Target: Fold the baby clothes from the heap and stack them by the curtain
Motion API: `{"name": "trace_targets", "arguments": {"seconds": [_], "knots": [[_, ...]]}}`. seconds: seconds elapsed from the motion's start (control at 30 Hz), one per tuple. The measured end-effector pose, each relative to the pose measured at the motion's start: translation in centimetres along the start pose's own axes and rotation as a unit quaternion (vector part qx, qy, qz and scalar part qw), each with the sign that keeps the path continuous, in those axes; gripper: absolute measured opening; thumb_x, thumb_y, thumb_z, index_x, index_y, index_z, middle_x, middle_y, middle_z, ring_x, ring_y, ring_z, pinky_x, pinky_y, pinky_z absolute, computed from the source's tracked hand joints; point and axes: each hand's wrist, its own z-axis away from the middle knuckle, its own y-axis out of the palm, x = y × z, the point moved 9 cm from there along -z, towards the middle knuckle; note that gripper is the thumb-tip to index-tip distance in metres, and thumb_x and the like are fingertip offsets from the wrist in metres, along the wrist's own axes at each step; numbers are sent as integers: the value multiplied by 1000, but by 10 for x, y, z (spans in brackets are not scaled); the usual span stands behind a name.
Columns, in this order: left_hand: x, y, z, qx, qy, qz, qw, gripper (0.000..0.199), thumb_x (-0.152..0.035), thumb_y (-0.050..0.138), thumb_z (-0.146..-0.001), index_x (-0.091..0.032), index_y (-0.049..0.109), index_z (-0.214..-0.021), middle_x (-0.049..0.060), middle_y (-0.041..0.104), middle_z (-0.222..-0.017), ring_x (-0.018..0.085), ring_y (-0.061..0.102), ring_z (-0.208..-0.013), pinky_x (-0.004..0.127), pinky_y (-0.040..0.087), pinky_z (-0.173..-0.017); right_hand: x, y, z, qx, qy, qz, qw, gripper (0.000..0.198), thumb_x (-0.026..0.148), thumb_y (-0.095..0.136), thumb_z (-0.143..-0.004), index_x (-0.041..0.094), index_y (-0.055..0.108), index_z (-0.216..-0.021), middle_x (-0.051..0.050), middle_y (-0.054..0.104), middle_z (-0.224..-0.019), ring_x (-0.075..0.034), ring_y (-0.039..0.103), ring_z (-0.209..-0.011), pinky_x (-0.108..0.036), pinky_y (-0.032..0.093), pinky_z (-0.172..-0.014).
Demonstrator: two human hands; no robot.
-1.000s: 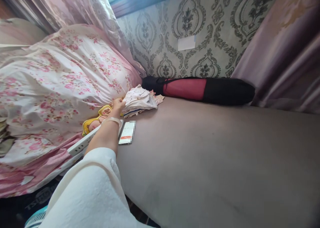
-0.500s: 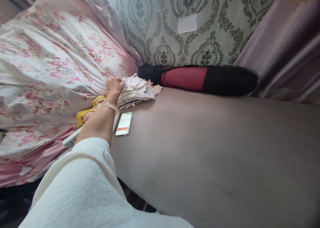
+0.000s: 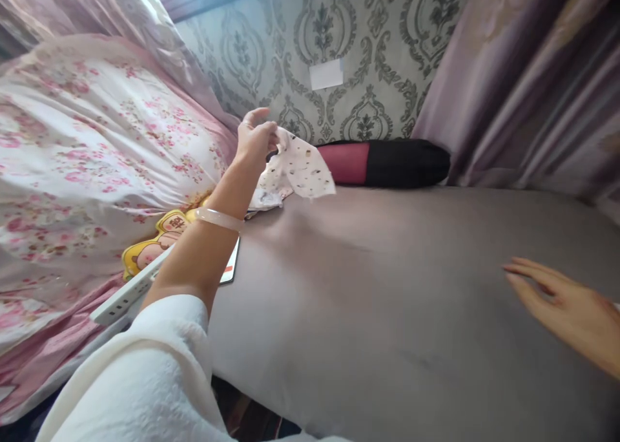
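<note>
My left hand (image 3: pixel 256 134) pinches the upper edge of a thin white cloth with a small scattered print (image 3: pixel 303 167). The cloth hangs from my fingers, lifted over the far left of the grey padded surface (image 3: pixel 368 287). Below and behind it lies a pile of folded cloths (image 3: pixel 266 198), partly hidden by my forearm and the hanging piece. At the right edge, my right hand (image 3: pixel 562 306) hovers over the surface with its fingers stretched out, holding nothing. Whether the lifted piece is a garment or a plain cloth, I cannot tell.
A black and red cylindrical bag (image 3: pixel 382 163) lies along the wall. Beside my left forearm are a phone (image 3: pixel 230 271), a yellow cartoon cushion (image 3: pixel 145 251) and a white power strip (image 3: pixel 121 303). A floral cover (image 3: pixel 97 151) drapes over something at left; a curtain (image 3: pixel 460 99) hangs right.
My left hand has raised the printed white cloth off the pile and moved it right. My right hand has come into view at the right. The view has shifted somewhat.
</note>
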Motion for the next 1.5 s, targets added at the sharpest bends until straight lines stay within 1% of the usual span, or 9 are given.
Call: {"name": "trace_targets", "arguments": {"seconds": [0.1,0.3,0.43,0.57,0.77,0.9,1.03,1.23,1.5], "knots": [[-15,47,28,82,12,57,995,19,-24,69,-77,-19,61,-93,-3,59,-62,9,59,-54,20,40,-48,25,22,-2,47,-8,-10,999,19,45,58,-81,36,70,-92,-11,67,-121,-27,66,-96,-43,48,-79],[-42,121,98,188,70,99,975,22,-18,62,-80,-19,65,-102,4,70,-90,14,68,-81,23,51,-64,87,35,1,96,8,-48,994,29,45,49,-87,25,69,-88,-6,73,-82,-22,67,-72,-37,51,-70],[-66,156,138,258,155,110,947,33,-13,59,-82,-21,62,-113,5,69,-108,20,64,-106,29,52,-84,118,41,3,100,24,-172,980,28,47,52,-87,23,66,-83,-3,69,-72,-18,64,-61,-31,52,-61],[-86,175,165,288,248,80,922,39,-10,56,-84,-24,57,-120,6,67,-119,21,60,-117,32,48,-93,150,55,4,73,11,-242,967,24,44,52,-87,23,62,-92,-3,70,-82,-18,67,-70,-31,53,-64],[-101,172,180,246,316,3,916,39,-10,54,-86,-26,59,-122,3,69,-114,20,62,-111,31,47,-91,169,63,-4,-72,10,-169,983,38,49,64,-78,21,52,-102,-7,65,-102,-20,63,-78,-36,51,-72],[-101,156,180,217,280,-18,935,37,-10,58,-82,-25,63,-115,0,70,-102,19,64,-104,28,50,-85,164,60,-15,-123,-6,-127,984,24,40,58,-81,22,52,-96,-8,62,-99,-22,61,-83,-36,49,-74],[-89,130,171,170,185,-16,968,28,-12,62,-78,-23,67,-104,1,70,-92,18,65,-94,23,51,-72,155,62,-29,-73,-43,-155,984,12,34,52,-84,23,55,-85,-6,65,-92,-20,61,-83,-35,48,-76],[-54,95,157,140,150,-75,976,20,-17,67,-72,-20,69,-91,1,68,-79,14,61,-74,22,47,-62,138,46,-51,-46,-27,-271,961,16,27,49,-78,21,57,-90,-5,68,-86,-19,63,-77,-32,49,-72],[10,80,163,164,143,-218,951,20,-36,66,-76,-18,72,-79,1,57,-67,13,50,-64,25,41,-59,170,17,-48,36,-77,-155,984,17,33,57,-80,21,66,-88,-2,68,-82,-19,60,-76,-30,45,-68]]}}
